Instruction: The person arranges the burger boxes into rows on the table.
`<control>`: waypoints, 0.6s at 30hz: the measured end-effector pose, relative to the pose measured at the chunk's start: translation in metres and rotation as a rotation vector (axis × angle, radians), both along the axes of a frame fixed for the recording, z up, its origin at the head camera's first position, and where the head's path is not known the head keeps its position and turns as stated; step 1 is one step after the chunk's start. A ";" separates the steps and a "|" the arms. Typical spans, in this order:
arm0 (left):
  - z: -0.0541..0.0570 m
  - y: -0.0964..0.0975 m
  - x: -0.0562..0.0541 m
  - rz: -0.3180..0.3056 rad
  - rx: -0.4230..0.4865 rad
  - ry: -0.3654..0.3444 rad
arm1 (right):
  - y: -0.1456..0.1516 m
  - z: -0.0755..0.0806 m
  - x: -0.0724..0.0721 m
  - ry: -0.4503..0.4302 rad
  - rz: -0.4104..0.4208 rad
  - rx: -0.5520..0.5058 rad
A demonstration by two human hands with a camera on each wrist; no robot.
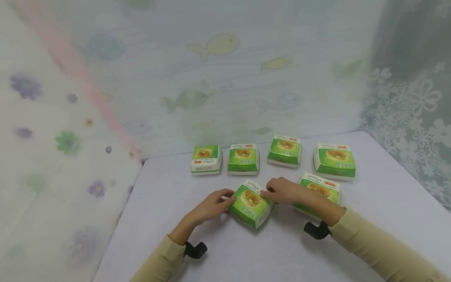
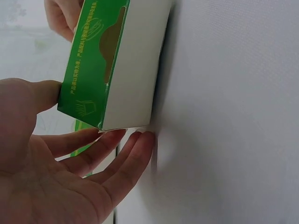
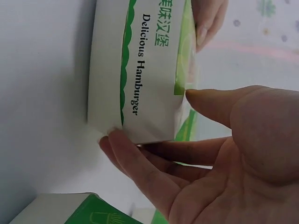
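Observation:
A green and white hamburger box (image 1: 251, 203) stands turned at an angle on the near middle of the table, its lid closed. My left hand (image 1: 213, 205) holds its left corner; in the left wrist view the thumb lies at the lid's edge and the fingers touch the lower side of the box (image 2: 135, 65). My right hand (image 1: 283, 191) grips the right back corner, thumb on the top edge and fingers along the side, where the right wrist view shows "Delicious Hamburger" printed on the box (image 3: 149, 70). The box's underside is hidden.
Another hamburger box (image 1: 318, 190) lies partly behind my right forearm. Along the back stand several more: one box (image 1: 206, 159) at the left, a second box (image 1: 243, 159), a third box (image 1: 284, 150) and a fourth box (image 1: 334, 161) at the right. Patterned curtains (image 1: 225, 78) surround the white table (image 1: 158, 188).

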State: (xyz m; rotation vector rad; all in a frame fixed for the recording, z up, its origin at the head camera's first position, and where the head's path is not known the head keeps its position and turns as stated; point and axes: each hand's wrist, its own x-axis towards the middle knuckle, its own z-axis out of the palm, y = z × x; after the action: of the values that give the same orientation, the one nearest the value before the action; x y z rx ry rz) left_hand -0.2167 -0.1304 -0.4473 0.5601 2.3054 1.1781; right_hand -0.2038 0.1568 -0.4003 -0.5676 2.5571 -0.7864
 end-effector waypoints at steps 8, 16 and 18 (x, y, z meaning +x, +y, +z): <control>0.001 -0.004 0.005 0.025 0.032 0.010 | 0.001 0.013 -0.003 0.020 -0.004 0.050; -0.001 -0.005 0.007 0.029 0.014 -0.009 | -0.005 0.008 -0.017 0.015 0.075 0.007; -0.002 -0.005 0.005 0.028 0.012 -0.015 | -0.006 0.004 -0.017 0.008 0.088 -0.005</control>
State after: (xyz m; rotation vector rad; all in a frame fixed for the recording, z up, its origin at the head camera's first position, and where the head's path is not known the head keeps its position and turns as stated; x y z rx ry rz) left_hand -0.2113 -0.1359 -0.4497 0.5236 2.3016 1.2061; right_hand -0.2213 0.1510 -0.3964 -0.6812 2.5194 -0.7619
